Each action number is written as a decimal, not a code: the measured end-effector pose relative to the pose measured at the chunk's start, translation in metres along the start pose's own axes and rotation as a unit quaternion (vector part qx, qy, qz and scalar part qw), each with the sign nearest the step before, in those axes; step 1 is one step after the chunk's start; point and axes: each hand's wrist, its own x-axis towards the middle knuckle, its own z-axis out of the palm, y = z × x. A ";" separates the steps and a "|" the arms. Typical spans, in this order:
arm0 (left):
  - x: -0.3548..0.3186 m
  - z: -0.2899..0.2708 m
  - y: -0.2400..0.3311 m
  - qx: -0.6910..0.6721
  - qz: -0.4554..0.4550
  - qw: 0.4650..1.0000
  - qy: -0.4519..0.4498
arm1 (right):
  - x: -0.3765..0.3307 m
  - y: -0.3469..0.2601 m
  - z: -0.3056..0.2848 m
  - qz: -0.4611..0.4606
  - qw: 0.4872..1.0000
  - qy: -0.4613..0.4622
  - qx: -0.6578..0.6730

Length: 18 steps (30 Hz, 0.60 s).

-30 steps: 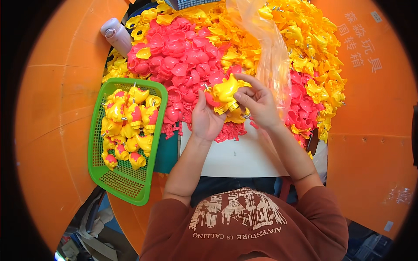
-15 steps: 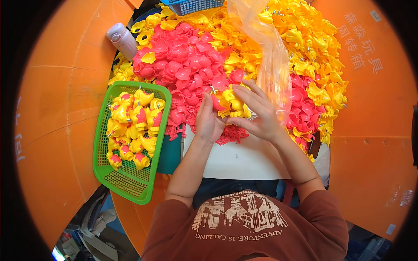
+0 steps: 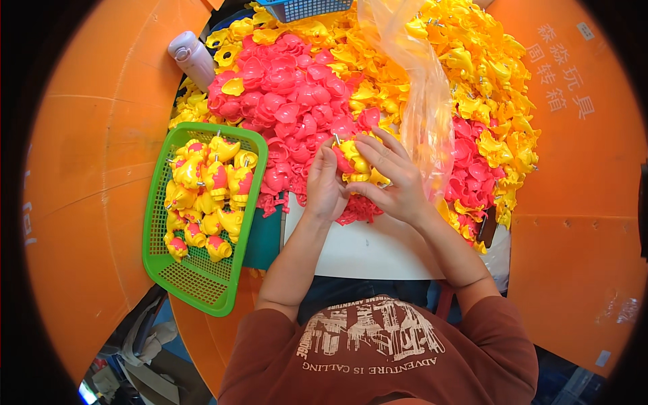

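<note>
A small yellow toy piece [image 3: 358, 165] is gripped between both hands just above the centre of the view. The left hand [image 3: 325, 185] is closed on its left side with fingers curled, and a pink part seems to be pressed against it there, though the joint is mostly hidden. The right hand [image 3: 391, 179] is wrapped around the piece from the 3 o'clock side, fingers bent over the top.

Beneath the wrists, at 6 o'clock from the hands, a white surface [image 3: 364, 250] is seen. From 10 to 12 o'clock a heap of pink plastic shells [image 3: 290, 101] is piled, and more pink shells lie at 3 o'clock. A heap of yellow parts [image 3: 486, 88] is spread from 12 to 3 o'clock. A clear plastic bag [image 3: 418, 94] is draped over the piles at 1 o'clock, just beside the right hand.

At 9 o'clock, well apart from the hands, a green basket [image 3: 196, 283] is set, filled at its far end with assembled yellow and pink toys [image 3: 202, 196]. A pale pink bottle [image 3: 192, 57] is laid at 10 o'clock beyond the basket. A blue basket [image 3: 304, 8] is partly visible at 12 o'clock.
</note>
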 end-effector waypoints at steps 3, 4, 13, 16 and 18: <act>0.001 0.001 -0.002 -0.006 -0.002 1.000 0.015 | 0.002 -0.001 -0.002 0.001 1.000 -0.009 -0.009; 0.002 0.000 -0.003 0.013 0.013 1.000 0.005 | 0.002 -0.001 -0.002 0.004 1.000 -0.014 -0.018; -0.001 0.002 -0.005 0.045 0.055 0.997 -0.018 | -0.003 0.002 0.010 0.013 1.000 -0.014 0.009; -0.002 0.004 0.000 0.036 0.050 0.998 -0.020 | -0.003 -0.001 0.013 0.004 1.000 -0.008 0.025; -0.002 0.005 0.003 0.038 0.046 0.998 -0.027 | -0.001 0.002 0.008 0.004 0.999 -0.015 0.039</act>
